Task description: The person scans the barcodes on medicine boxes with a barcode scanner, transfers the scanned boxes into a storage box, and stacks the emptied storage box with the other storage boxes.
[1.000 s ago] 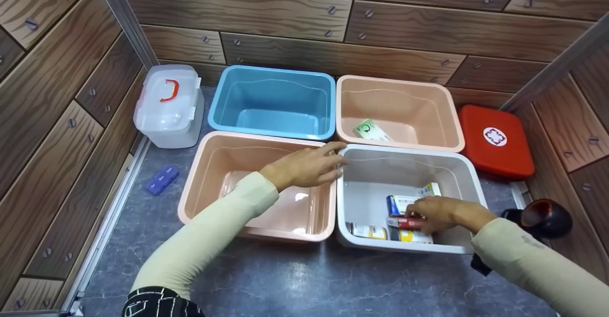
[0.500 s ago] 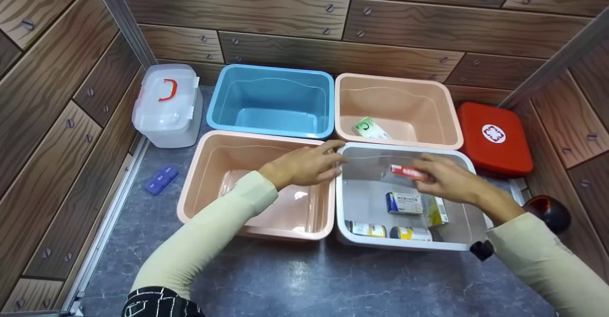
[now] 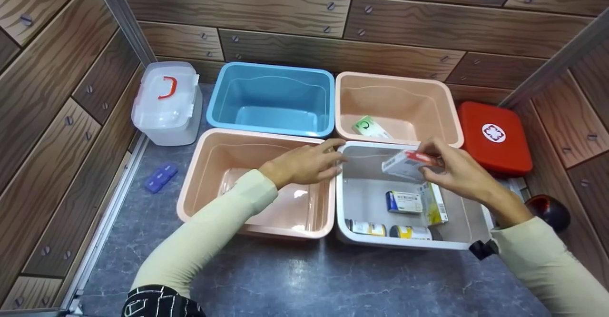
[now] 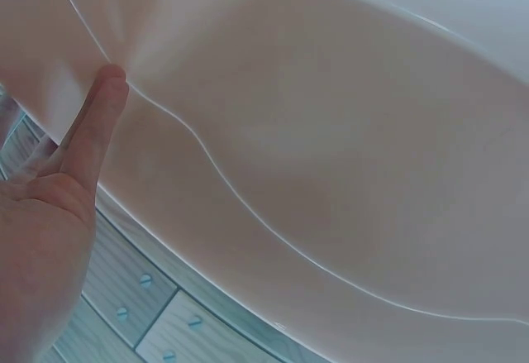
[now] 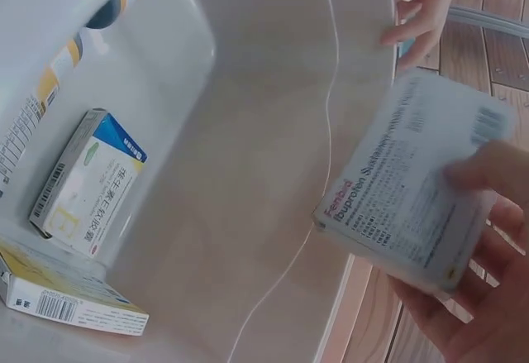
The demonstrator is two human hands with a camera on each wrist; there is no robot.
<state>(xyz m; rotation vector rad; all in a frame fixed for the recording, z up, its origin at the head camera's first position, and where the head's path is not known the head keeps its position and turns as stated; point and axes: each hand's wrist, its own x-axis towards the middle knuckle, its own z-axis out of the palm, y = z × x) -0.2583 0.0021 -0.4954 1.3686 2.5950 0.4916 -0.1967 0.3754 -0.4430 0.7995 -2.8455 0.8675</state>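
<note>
Nearest is the grey floor (image 3: 295,279), with a pale sleeve reaching in from each side; the left arm also wears a black patterned band (image 3: 159,302). Along the front wall of the white bin (image 3: 366,195), 2 bottles (image 3: 368,228) lie on their sides, end to end. Just behind them lies a blue-and-white box (image 3: 403,202), with a yellow box (image 3: 432,203) just beside it.

Above these, the right hand (image 3: 459,169) pinches the Fenbid box (image 3: 404,164), thumb on the printed face and fingers behind. The box is tilted, held up in the back part of the white bin's opening. The left hand (image 3: 304,164) has its fingers a little apart, their tips over the rim where the white bin meets the front peach bin (image 3: 257,233).

A purple pill case (image 3: 161,178) lies on the floor at the left; a dark round object (image 3: 549,212) is partly hidden at the right.

Farther back, the rear peach bin (image 3: 395,88) holds a green-and-white box (image 3: 371,127). The blue bin (image 3: 271,91) stands beside it, between that bin and a clear case (image 3: 166,105) with a red handle. A red case (image 3: 495,136) lies right of the rear peach bin. Last comes the plank wall (image 3: 285,7).
</note>
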